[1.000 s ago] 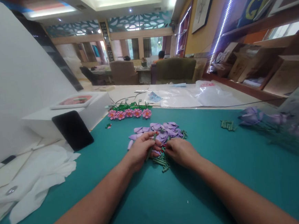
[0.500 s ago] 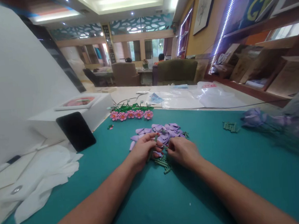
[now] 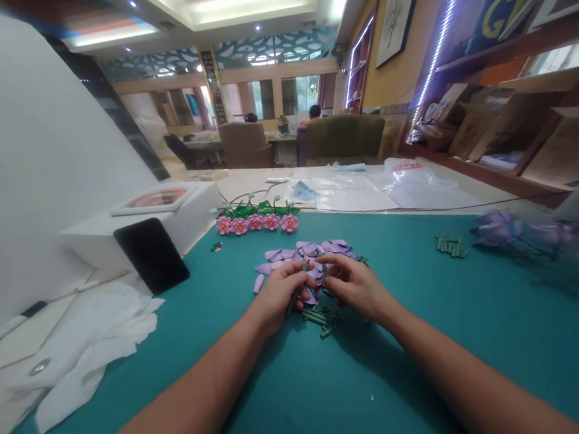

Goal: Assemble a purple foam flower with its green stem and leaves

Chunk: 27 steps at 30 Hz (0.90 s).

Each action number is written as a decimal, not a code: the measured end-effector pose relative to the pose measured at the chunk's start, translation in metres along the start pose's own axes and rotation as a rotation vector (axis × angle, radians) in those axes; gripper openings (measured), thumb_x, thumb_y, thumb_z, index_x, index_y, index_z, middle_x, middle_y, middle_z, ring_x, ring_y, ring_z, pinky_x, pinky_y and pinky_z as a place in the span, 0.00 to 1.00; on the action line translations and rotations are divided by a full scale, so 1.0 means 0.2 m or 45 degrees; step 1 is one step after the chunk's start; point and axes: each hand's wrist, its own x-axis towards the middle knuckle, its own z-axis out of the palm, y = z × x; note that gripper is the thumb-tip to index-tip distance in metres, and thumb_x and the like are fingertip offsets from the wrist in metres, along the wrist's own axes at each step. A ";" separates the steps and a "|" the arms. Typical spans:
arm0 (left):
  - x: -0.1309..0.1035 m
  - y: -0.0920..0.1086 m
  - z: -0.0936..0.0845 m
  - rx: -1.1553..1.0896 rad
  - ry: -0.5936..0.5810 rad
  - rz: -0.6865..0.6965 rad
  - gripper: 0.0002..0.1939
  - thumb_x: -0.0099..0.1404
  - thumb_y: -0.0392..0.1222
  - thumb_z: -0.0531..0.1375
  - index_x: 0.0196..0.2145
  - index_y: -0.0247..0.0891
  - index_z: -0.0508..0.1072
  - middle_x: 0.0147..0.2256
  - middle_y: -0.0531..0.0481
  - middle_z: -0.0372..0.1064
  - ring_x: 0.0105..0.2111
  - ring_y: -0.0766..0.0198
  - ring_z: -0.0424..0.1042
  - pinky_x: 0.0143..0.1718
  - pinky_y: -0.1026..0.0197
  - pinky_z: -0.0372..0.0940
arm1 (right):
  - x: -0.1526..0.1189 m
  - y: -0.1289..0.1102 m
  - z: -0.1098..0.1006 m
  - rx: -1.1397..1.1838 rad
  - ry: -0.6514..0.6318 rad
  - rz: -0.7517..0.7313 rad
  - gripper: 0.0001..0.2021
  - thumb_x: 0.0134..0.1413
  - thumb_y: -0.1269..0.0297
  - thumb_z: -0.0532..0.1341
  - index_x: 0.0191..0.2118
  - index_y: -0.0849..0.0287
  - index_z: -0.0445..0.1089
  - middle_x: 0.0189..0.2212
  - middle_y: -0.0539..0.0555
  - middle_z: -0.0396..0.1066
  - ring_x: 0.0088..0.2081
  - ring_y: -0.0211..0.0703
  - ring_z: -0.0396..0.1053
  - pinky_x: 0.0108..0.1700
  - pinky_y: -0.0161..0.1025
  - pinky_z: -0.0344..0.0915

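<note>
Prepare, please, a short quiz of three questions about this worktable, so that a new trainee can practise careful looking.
1. Which colour is the row of flowers lying behind the purple petals? a) yellow b) pink c) blue

2. True or false: the left hand holds a thin green stem piece.

3. Fill the gap: on the teal mat, the separate group of short green tubes near the purple flowers lies toward the ____ side of the picture.

Key: 1. b; 2. true; 3. right
</note>
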 end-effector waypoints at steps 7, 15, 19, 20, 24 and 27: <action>0.00 -0.01 -0.01 0.079 -0.006 0.020 0.13 0.56 0.37 0.59 0.41 0.34 0.71 0.26 0.53 0.69 0.18 0.74 0.63 0.16 0.71 0.55 | -0.01 -0.05 0.00 0.247 -0.037 0.045 0.16 0.46 0.60 0.60 0.43 0.58 0.68 0.21 0.44 0.64 0.21 0.34 0.60 0.24 0.34 0.56; -0.02 0.01 0.01 0.248 -0.085 0.044 0.11 0.60 0.40 0.56 0.40 0.36 0.69 0.21 0.56 0.66 0.13 0.75 0.56 0.14 0.71 0.46 | 0.00 -0.07 0.00 0.470 0.076 0.093 0.13 0.42 0.59 0.63 0.36 0.57 0.68 0.21 0.45 0.68 0.25 0.38 0.66 0.28 0.36 0.61; -0.02 0.01 0.01 0.284 -0.083 0.066 0.12 0.61 0.41 0.57 0.42 0.35 0.68 0.20 0.57 0.65 0.12 0.76 0.54 0.15 0.70 0.44 | 0.00 -0.07 -0.01 0.459 0.167 0.092 0.12 0.41 0.59 0.63 0.34 0.58 0.71 0.23 0.47 0.70 0.26 0.37 0.65 0.30 0.36 0.61; -0.02 0.00 0.01 0.289 -0.079 0.066 0.12 0.61 0.42 0.57 0.42 0.35 0.68 0.20 0.58 0.65 0.12 0.75 0.54 0.15 0.70 0.44 | 0.01 -0.07 -0.01 0.467 0.186 0.097 0.13 0.41 0.59 0.64 0.35 0.58 0.71 0.23 0.47 0.69 0.26 0.37 0.66 0.30 0.36 0.61; -0.02 0.01 0.01 0.302 -0.086 0.064 0.13 0.60 0.43 0.58 0.42 0.35 0.68 0.19 0.58 0.64 0.13 0.74 0.54 0.16 0.69 0.45 | 0.02 -0.06 -0.02 0.594 0.302 0.094 0.18 0.36 0.58 0.68 0.35 0.57 0.67 0.21 0.44 0.67 0.26 0.38 0.68 0.29 0.36 0.62; -0.02 0.01 0.01 0.324 -0.094 0.062 0.14 0.61 0.41 0.58 0.44 0.34 0.69 0.19 0.57 0.64 0.13 0.74 0.55 0.17 0.69 0.46 | 0.02 -0.05 -0.02 0.663 0.357 0.112 0.20 0.33 0.56 0.70 0.32 0.56 0.64 0.20 0.44 0.69 0.25 0.39 0.70 0.29 0.35 0.62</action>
